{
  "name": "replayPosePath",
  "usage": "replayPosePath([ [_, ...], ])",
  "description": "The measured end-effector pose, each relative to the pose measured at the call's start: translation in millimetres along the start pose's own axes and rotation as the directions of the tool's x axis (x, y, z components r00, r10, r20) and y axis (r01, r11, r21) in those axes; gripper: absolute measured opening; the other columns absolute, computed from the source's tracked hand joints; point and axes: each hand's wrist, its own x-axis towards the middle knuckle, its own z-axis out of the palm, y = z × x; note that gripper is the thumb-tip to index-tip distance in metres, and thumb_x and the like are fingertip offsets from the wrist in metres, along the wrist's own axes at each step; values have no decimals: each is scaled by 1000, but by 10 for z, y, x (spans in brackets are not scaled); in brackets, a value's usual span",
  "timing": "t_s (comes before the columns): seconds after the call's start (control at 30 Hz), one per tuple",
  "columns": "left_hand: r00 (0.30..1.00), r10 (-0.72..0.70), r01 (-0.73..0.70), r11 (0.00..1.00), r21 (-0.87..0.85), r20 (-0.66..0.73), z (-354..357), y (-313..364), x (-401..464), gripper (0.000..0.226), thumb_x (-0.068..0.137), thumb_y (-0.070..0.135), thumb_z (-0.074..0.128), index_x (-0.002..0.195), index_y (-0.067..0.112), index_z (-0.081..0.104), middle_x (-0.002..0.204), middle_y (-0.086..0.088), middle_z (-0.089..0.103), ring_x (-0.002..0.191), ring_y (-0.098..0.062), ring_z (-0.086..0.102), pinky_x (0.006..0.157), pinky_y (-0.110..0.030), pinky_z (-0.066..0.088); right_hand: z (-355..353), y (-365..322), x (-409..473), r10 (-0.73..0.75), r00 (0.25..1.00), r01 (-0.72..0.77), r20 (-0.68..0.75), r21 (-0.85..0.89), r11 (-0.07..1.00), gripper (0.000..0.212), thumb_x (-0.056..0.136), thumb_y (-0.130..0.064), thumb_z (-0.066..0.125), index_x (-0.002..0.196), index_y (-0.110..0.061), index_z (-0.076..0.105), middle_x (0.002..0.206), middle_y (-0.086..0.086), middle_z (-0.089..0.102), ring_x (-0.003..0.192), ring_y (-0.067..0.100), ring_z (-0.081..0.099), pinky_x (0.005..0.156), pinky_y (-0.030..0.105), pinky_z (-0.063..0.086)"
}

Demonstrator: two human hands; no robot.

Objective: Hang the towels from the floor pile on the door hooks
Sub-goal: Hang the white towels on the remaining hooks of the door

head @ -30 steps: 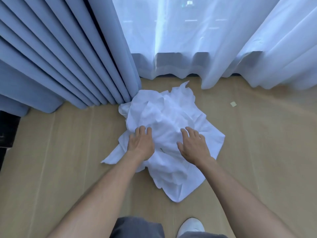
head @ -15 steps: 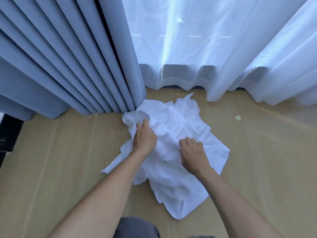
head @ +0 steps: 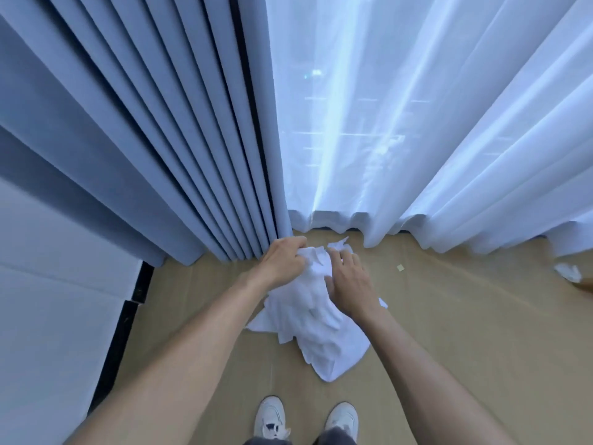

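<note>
- Wooden floor [head: 465,332] across the lower frame, white shoes [head: 271,415] at bottom centre.
- White towel [head: 308,322] mid-frame, bunched upward, lower end trailing onto the floor.
- Left hand [head: 282,263] curled tight round the top of the towel; right hand [head: 348,285] laid against it, fingers loosely spread.
- Best gathered by one edge, lifted free before turning away.
- Blue curtain [head: 160,139] upper left, sheer curtain [head: 417,123] upper right; no hooks visible.

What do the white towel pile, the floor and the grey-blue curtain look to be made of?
White towel pile: thin, soft matte fabric, by its sharp crumples; weave too blurred to tell.
Floor: pale wood-look boards, low sheen; possibly laminate.
Grey-blue curtain: heavy opaque matte cloth in deep, even pleats.
</note>
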Motion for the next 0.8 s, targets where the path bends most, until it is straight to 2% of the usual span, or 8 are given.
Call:
replayPosePath([
  [0.1, 1000, 13, -13, 1000, -2, 18, -721, 479, -468, 21, 79, 4, 36, 62, 16, 31, 65, 2, 36, 61, -18, 31, 55, -29, 23, -928, -353, -20, -119, 991, 124, -56, 82, 989, 62, 86, -20, 59, 143, -18, 34, 131, 5, 44, 110, 28, 46, 91, 39, 41],
  [0.23, 997, 73, -73, 997, -2, -37, -1630, 1079, -1101, 22, 79, 4, 38, 60, 15, 38, 65, 1, 39, 62, -16, 34, 56, -27, 25, -1880, -844, -51, -217, 975, 213, 53, 67, 975, 52, 88, -26, 55, 137, -27, 39, 139, -3, 37, 123, 23, 36, 97, 36, 33],
  [0.4, 969, 167, -160, 986, 53, -183, -2539, 1563, -1930, 22, 77, 5, 45, 56, 10, 40, 58, 2, 38, 60, -14, 35, 56, -26, 28, -2588, -1420, -152, -278, 961, 274, 14, 117, 954, 51, 88, -27, 56, 136, -21, 40, 138, -3, 39, 120, 24, 35, 95, 33, 32],
  [0.5, 940, 173, -149, 984, 101, -295, -2936, 1642, -2438, 26, 75, 3, 47, 52, 11, 38, 54, 3, 35, 57, -12, 32, 54, -25, 27, -2806, -1792, -163, -348, 936, 332, 56, 187, 925, 37, 85, -30, 57, 121, -22, 51, 122, -4, 45, 111, 22, 38, 94, 34, 36],
  [0.57, 913, 151, -116, 987, 114, -380, -3136, 1645, -2788, 23, 73, 1, 45, 53, 10, 38, 53, 3, 34, 58, -13, 31, 55, -25, 26, -2889, -2071, -194, -434, 894, 403, 109, 223, 887, 18, 84, -29, 57, 101, -23, 56, 104, -6, 50, 102, 19, 42, 89, 31, 37],
  [0.63, 879, 104, -55, 991, 118, -465, -3281, 1578, -3119, 24, 72, -1, 44, 52, 11, 37, 52, 3, 33, 59, -13, 31, 55, -24, 25, -2957, -2364, -298, -520, 844, 475, 135, 263, 840, 2, 84, -20, 57, 82, -20, 56, 84, -3, 54, 88, 19, 49, 77, 27, 39],
  [0.7, 835, 37, 48, 989, 141, -549, -3389, 1414, -3433, 23, 70, -1, 43, 51, 11, 37, 52, 2, 34, 57, -15, 30, 54, -23, 24, -2987, -2636, -434, -562, 813, 503, 152, 303, 810, 11, 87, -16, 55, 76, -14, 56, 77, 0, 57, 78, 19, 52, 64, 22, 38],
  [0.8, 743, -134, 323, 930, 176, -656, -3443, 1071, -3935, 20, 70, -1, 43, 55, 11, 37, 61, -3, 40, 61, -24, 36, 52, -24, 24, -3024, -3008, -615, -614, 769, 551, 180, 300, 779, 11, 89, -19, 53, 80, -14, 56, 82, -1, 62, 80, 17, 56, 68, 27, 41],
])
